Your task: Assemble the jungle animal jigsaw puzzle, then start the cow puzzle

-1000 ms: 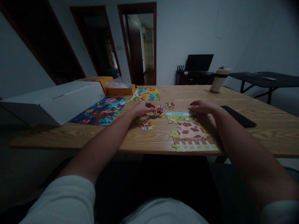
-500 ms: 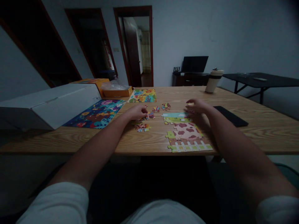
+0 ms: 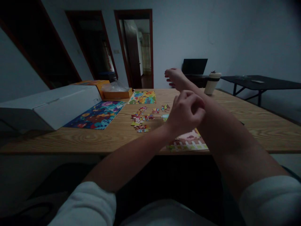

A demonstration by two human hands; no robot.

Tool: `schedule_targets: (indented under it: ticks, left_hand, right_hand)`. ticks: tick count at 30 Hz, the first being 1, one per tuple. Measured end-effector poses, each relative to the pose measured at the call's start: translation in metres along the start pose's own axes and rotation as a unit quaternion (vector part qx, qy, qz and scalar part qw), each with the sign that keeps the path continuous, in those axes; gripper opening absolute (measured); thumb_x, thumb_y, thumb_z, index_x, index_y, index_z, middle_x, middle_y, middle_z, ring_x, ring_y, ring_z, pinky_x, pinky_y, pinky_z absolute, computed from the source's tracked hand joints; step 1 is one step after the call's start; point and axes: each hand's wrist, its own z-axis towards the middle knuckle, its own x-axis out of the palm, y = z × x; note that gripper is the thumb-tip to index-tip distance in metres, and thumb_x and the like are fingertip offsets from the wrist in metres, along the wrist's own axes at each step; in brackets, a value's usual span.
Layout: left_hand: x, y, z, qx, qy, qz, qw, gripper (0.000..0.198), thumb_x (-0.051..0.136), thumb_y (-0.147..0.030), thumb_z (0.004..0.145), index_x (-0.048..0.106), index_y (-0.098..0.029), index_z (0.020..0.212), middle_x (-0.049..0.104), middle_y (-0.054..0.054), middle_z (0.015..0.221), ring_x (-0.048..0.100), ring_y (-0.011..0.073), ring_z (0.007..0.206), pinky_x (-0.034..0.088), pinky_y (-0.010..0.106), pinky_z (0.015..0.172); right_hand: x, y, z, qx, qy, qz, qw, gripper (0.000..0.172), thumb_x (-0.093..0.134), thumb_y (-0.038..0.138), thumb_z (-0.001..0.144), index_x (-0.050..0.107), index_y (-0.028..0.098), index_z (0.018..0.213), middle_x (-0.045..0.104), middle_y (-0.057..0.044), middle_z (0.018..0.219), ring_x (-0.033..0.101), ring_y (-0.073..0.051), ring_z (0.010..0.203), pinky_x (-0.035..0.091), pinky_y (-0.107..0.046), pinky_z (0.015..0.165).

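My left hand (image 3: 187, 113) is raised over the partly built jigsaw puzzle (image 3: 188, 146), its fingers curled against my right forearm near the wrist. A dark gap shows between its thumb and forefinger, and I see nothing held there. My right hand (image 3: 174, 77) is lifted higher above the table, with fingers loosely apart and nothing in them. The puzzle shows a white fence and a brown-spotted pink patch; my left hand and right forearm cover much of it. Loose puzzle pieces (image 3: 138, 121) lie in a heap to its left, with a few more pieces (image 3: 165, 107) behind.
A blue sea-scene puzzle (image 3: 101, 114) and a yellow animal puzzle (image 3: 143, 97) lie on the wooden table (image 3: 113, 138). The white box (image 3: 66, 103) and orange box (image 3: 119, 93) stand at left. A lidded cup (image 3: 213, 83) stands at the back right.
My left hand has left the loose pieces and moved right onto my right forearm. My right hand has risen from beside the puzzle and swung left, its forearm now hiding most of the black tablet-like slab.
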Motion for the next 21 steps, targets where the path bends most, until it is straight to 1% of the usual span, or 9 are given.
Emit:
schedule_targets:
  ticks: [3,5,8,10,12,14,17,19,21]
  left_hand:
    - [0.003,-0.023,-0.041,0.011,0.064,-0.037,0.997,0.012,0.063,-0.017,0.08,0.063,-0.021,0.092,0.056,0.008,0.112,0.055,0.0246,0.11,0.045,0.043,0.1]
    - [0.005,-0.027,-0.057,0.016,0.107,-0.059,0.992,0.015,0.064,-0.02,0.08,0.064,-0.021,0.095,0.056,0.008,0.115,0.056,0.0247,0.111,0.045,0.042,0.1]
    - [0.004,-0.022,-0.065,-0.007,0.148,-0.068,0.987,0.017,0.062,-0.023,0.081,0.065,-0.02,0.097,0.057,0.009,0.114,0.059,0.0233,0.105,0.048,0.04,0.096]
    - [0.0,-0.021,-0.068,-0.013,0.189,-0.069,0.98,0.018,0.06,-0.023,0.082,0.065,-0.019,0.099,0.06,0.009,0.113,0.061,0.0229,0.102,0.049,0.039,0.095]
    - [-0.007,-0.023,-0.077,0.02,0.259,-0.097,0.961,0.02,0.057,-0.022,0.084,0.065,-0.019,0.103,0.064,0.009,0.111,0.062,0.0224,0.102,0.048,0.037,0.096]
    - [-0.015,-0.027,-0.094,0.072,0.358,-0.16,0.917,0.023,0.055,-0.021,0.086,0.065,-0.017,0.107,0.067,0.009,0.109,0.063,0.0209,0.102,0.049,0.031,0.094]
    - [-0.029,-0.019,-0.134,0.08,0.518,-0.26,0.811,0.03,0.054,-0.031,0.092,0.065,-0.016,0.114,0.07,0.009,0.107,0.066,0.0203,0.1,0.052,0.027,0.088]
    - [-0.039,-0.003,-0.167,0.001,0.592,-0.283,0.754,0.037,0.055,-0.039,0.092,0.065,-0.017,0.12,0.071,0.008,0.109,0.068,0.0199,0.097,0.053,0.026,0.085]
    - [-0.049,0.02,-0.203,-0.137,0.604,-0.199,0.759,0.038,0.058,-0.043,0.09,0.067,-0.024,0.121,0.072,0.006,0.113,0.069,0.0212,0.099,0.054,0.03,0.088]
  right_hand:
    - [0.0,-0.011,-0.015,0.075,-0.045,-0.008,0.996,0.016,0.048,0.021,0.092,0.059,0.013,0.101,0.061,-0.007,0.091,0.059,-0.017,0.081,0.048,-0.03,0.07]
    - [0.002,-0.025,-0.024,0.074,-0.026,-0.047,0.996,0.017,0.054,0.022,0.09,0.062,0.014,0.103,0.064,-0.008,0.093,0.06,-0.018,0.08,0.048,-0.03,0.069]
    - [0.014,-0.049,-0.036,0.022,0.097,-0.172,0.98,0.02,0.067,0.025,0.084,0.069,0.016,0.101,0.07,-0.009,0.093,0.063,-0.021,0.083,0.05,-0.032,0.073]
    - [0.027,-0.064,-0.044,-0.003,0.203,-0.268,0.942,0.024,0.076,0.027,0.078,0.073,0.02,0.101,0.073,-0.008,0.095,0.065,-0.023,0.088,0.05,-0.033,0.079]
    - [0.039,-0.074,-0.05,-0.009,0.274,-0.338,0.9,0.033,0.08,0.031,0.075,0.074,0.023,0.106,0.074,-0.007,0.1,0.067,-0.024,0.091,0.051,-0.033,0.081]
    - [0.041,-0.082,-0.055,-0.013,0.296,-0.372,0.88,0.039,0.078,0.033,0.077,0.072,0.023,0.114,0.074,-0.008,0.107,0.068,-0.024,0.092,0.051,-0.033,0.082]
    - [0.018,-0.091,-0.057,-0.019,0.273,-0.373,0.887,0.038,0.072,0.031,0.082,0.071,0.022,0.119,0.073,-0.01,0.114,0.068,-0.023,0.093,0.051,-0.032,0.082]
    - [-0.014,-0.1,-0.059,-0.003,0.239,-0.369,0.898,0.036,0.069,0.031,0.085,0.071,0.019,0.119,0.072,-0.011,0.116,0.068,-0.022,0.093,0.051,-0.03,0.08]
    - [-0.051,-0.112,-0.063,0.033,0.195,-0.386,0.901,0.036,0.066,0.031,0.087,0.071,0.016,0.119,0.073,-0.013,0.113,0.069,-0.023,0.09,0.051,-0.029,0.077]
